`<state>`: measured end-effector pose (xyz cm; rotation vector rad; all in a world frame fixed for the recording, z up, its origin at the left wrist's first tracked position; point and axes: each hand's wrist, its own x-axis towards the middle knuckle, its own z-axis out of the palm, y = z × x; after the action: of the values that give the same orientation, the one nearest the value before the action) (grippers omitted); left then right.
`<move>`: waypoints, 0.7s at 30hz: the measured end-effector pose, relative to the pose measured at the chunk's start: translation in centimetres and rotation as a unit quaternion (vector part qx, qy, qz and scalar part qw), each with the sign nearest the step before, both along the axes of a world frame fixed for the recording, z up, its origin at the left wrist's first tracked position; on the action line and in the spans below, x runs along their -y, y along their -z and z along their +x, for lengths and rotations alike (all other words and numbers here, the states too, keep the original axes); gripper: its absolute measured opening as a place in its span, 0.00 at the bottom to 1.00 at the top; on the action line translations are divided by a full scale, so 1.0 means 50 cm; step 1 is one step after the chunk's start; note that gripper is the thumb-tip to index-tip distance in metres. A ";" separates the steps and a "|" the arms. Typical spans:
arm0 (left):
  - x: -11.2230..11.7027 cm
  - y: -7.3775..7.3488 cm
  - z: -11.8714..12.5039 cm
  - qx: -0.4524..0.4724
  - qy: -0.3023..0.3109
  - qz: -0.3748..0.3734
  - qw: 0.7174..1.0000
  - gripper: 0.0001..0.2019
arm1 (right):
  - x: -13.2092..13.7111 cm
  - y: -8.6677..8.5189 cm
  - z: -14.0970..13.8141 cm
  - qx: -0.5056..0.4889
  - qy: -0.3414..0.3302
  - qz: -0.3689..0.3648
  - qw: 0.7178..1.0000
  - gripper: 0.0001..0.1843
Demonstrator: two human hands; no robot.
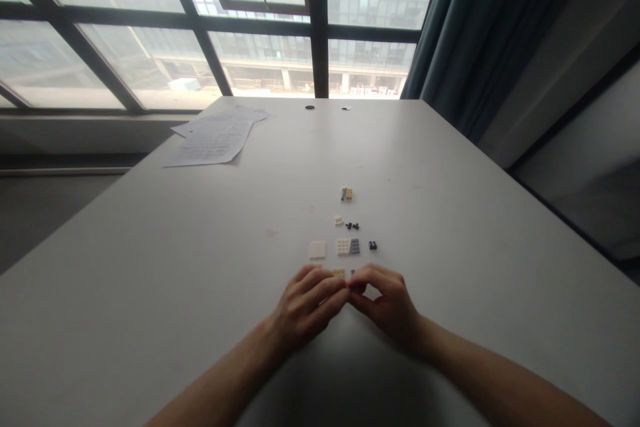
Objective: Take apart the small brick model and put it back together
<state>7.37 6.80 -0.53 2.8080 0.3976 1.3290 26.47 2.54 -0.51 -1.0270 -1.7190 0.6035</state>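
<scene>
My left hand (309, 303) and my right hand (390, 300) meet at their fingertips just above the tabletop. Both are closed, the right in a pinch with thumb and finger forming a ring. Whatever lies between the fingertips is too small and covered to name. Right behind the left fingers a tan studded toy brick plate (339, 273) shows in part. Beyond the hands lie a smooth white tile (317, 249), a white studded plate (343, 247), a dark grey studded plate (355, 246) beside it, and a small black brick piece (373, 245).
Farther back sit a small white piece (339, 221), tiny black pieces (353, 226), and a yellow piece (349, 194) against a grey one (344, 194). Printed papers (215, 140) lie at the far left of the white table (450, 213). Windows and a dark curtain (470, 33) stand behind.
</scene>
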 end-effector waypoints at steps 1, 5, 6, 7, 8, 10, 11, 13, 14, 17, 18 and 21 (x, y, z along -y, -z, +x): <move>-0.001 0.002 0.000 -0.001 -0.002 -0.002 1.000 0.06 | 0.000 0.000 0.000 0.002 0.002 0.001 1.000 0.02; -0.002 0.011 0.000 -0.003 -0.014 -0.008 1.000 0.07 | -0.002 -0.001 0.001 0.004 0.020 0.023 1.000 0.01; -0.002 0.013 0.000 -0.001 -0.017 -0.010 1.000 0.07 | -0.002 -0.001 0.001 0.004 0.029 0.031 0.999 0.01; -0.003 0.016 0.000 0.002 -0.019 -0.012 1.000 0.08 | -0.003 -0.001 0.001 0.005 0.037 0.037 0.999 0.02; -0.003 0.018 0.000 0.003 -0.020 -0.014 1.000 0.09 | -0.003 -0.002 0.001 0.006 0.042 0.040 0.998 0.02; -0.004 0.022 -0.001 0.002 -0.023 -0.020 1.000 0.11 | -0.003 -0.002 0.001 0.006 0.043 0.036 0.998 0.02; -0.004 0.023 -0.001 0.001 -0.024 -0.023 0.999 0.11 | -0.003 -0.002 0.000 0.006 0.040 0.030 0.999 0.02; -0.004 0.022 -0.001 0.003 -0.024 -0.024 0.999 0.11 | -0.002 -0.003 -0.001 0.001 0.030 0.013 0.999 0.01; -0.004 0.021 0.000 0.006 -0.024 -0.024 0.999 0.11 | -0.002 -0.004 -0.002 -0.004 0.024 0.004 1.000 0.01; -0.004 0.016 0.002 0.016 -0.023 -0.024 0.999 0.11 | 0.000 -0.007 -0.003 -0.024 0.008 -0.019 0.999 0.02; -0.003 0.015 0.002 0.016 -0.023 -0.024 0.999 0.11 | 0.000 -0.008 -0.003 -0.031 0.004 -0.026 0.999 0.03; -0.002 0.013 0.003 0.012 -0.019 -0.027 0.999 0.12 | 0.001 -0.009 -0.003 -0.046 -0.004 -0.052 0.998 0.05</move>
<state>7.50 6.88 -1.19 2.7510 0.4827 1.3372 26.31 2.49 -0.08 -1.0493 -1.6263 0.7411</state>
